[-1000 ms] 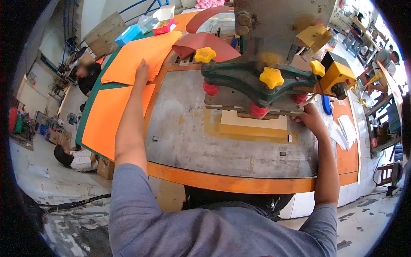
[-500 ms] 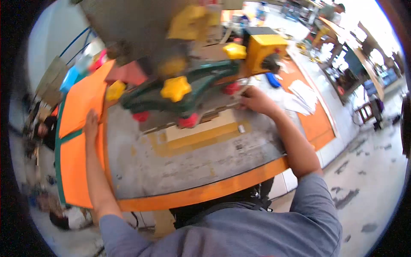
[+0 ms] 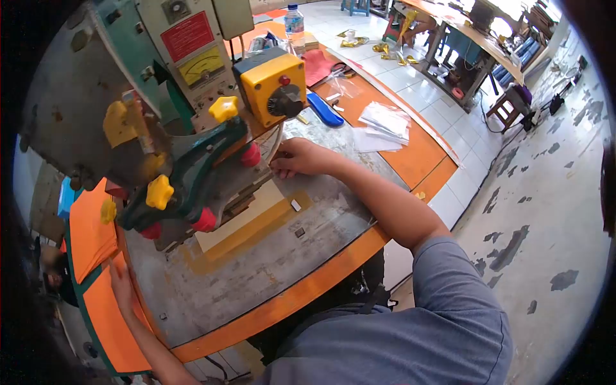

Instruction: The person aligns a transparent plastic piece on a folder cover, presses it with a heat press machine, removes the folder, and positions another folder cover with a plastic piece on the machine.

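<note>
My left hand [image 3: 122, 285] lies at the left side, fingers stretched out along the inner edge of the orange sheets [image 3: 96, 228]. My right hand [image 3: 298, 158] is at the press machine's right side, its fingers curled in by the end of the metal bar under the press head; what they hold, if anything, is hidden. Beside that hand stands a yellow control box [image 3: 273, 86] with a black knob and a red button. A dark green clamp frame [image 3: 192, 173] with yellow star knobs and red feet sits over the grey metal bed [image 3: 256, 269]. A cream strip [image 3: 240, 218] bordered by brown tape lies under it.
Right of the machine are a blue-handled tool [image 3: 325, 110], clear plastic packets [image 3: 385, 122], scissors [image 3: 343, 69] and a water bottle [image 3: 294, 22]. A gauge panel [image 3: 199, 61] rises behind. Another person appears at the far left; a worktable [image 3: 465, 32] stands across the room.
The view has swung to the right and come into focus, so the machine appears further left. Both hands stay in about the same places, left on the orange sheets, right beside the press.
</note>
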A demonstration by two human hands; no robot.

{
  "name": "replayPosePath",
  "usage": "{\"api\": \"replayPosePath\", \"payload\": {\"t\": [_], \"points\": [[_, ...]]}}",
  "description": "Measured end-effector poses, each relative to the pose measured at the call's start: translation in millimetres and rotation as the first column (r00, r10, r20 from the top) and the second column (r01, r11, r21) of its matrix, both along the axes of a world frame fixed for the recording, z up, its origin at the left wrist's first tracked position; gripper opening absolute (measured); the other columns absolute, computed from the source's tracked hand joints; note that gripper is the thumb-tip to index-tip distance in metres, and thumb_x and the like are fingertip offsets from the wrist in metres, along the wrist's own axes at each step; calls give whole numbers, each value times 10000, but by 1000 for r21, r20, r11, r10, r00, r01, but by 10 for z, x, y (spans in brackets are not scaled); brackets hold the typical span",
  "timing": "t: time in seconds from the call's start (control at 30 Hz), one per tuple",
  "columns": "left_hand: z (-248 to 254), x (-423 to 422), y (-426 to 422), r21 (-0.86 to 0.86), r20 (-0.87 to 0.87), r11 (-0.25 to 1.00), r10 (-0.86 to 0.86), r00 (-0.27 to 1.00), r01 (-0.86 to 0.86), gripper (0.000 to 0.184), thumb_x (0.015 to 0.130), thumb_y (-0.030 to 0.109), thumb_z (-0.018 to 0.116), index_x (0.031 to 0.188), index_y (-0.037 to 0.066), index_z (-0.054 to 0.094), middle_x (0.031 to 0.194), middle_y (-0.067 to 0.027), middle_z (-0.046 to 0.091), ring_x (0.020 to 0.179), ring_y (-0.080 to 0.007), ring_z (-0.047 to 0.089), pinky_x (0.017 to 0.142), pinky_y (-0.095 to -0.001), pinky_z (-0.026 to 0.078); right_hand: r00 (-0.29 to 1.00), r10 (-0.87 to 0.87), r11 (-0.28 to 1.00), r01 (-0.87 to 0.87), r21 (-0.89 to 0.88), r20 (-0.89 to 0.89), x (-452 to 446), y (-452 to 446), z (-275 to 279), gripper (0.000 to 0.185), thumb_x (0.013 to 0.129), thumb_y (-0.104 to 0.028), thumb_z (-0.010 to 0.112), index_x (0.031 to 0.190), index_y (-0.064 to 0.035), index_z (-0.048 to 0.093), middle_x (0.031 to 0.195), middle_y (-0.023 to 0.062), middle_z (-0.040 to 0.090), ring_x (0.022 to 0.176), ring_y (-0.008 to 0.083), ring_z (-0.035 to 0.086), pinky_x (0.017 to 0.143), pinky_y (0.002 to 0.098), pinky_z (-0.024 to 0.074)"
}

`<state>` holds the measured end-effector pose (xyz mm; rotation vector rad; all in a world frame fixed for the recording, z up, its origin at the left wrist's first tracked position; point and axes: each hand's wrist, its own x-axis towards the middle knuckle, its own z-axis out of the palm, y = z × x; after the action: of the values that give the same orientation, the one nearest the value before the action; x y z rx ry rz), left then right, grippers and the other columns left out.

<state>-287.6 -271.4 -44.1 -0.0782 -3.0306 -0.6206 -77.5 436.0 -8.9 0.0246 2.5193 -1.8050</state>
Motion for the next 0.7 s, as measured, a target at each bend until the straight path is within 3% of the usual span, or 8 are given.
{"api": "replayPosePath", "payload": {"t": [0.1,0.23,0.37,0.6,0.63,0.7], "points": [[-94,643,-69,-76,46,997,35,998,-31,781,1132,512,503,1715,55,256,1782,-183,245,1652,-349,216,1330,-456,213,1000,5,1000,-5,25,-3,8,-8,-69,217,1045,-125,659,1188,24,725,944,82,772,819,145,752,743,313,628],[259,1525,462,-149,68,983,121,990,-110,784,1133,542,484,1711,57,273,1789,-171,237,1669,-311,171,1333,-519,147,999,20,999,-21,40,26,13,8,-20,222,1059,-163,678,1154,32,723,995,76,769,854,134,751,755,292,638],[163,1840,362,-321,25,934,175,984,-157,686,1155,467,465,1676,35,354,1757,-198,309,1653,-346,223,1310,-552,181,1000,14,1000,-14,28,15,43,-26,30,234,1057,-172,681,1142,42,728,971,86,768,854,144,752,757,299,637],[-72,2007,267,-177,-242,977,73,968,-118,542,1140,342,537,1543,-21,535,1596,-297,506,1538,-466,395,1279,-509,300,999,-24,997,21,74,29,86,-34,76,296,1050,-215,703,1204,36,734,996,102,778,858,160,753,781,323,641],[-66,2016,274,-172,-269,978,71,960,-120,544,1139,348,537,1543,-16,537,1594,-298,507,1534,-465,401,1274,-508,309,998,-58,998,58,-1,30,62,-4,-20,289,1045,-210,716,1193,37,737,1003,93,780,860,156,751,785,324,634],[58,2084,445,-194,-260,969,100,960,-154,546,1136,358,536,1542,-6,541,1591,-299,509,1526,-462,414,1265,-507,326,1000,-30,999,30,27,7,8,65,-140,283,1062,-207,697,1188,43,735,1004,88,771,864,143,737,791,330,617]]}}
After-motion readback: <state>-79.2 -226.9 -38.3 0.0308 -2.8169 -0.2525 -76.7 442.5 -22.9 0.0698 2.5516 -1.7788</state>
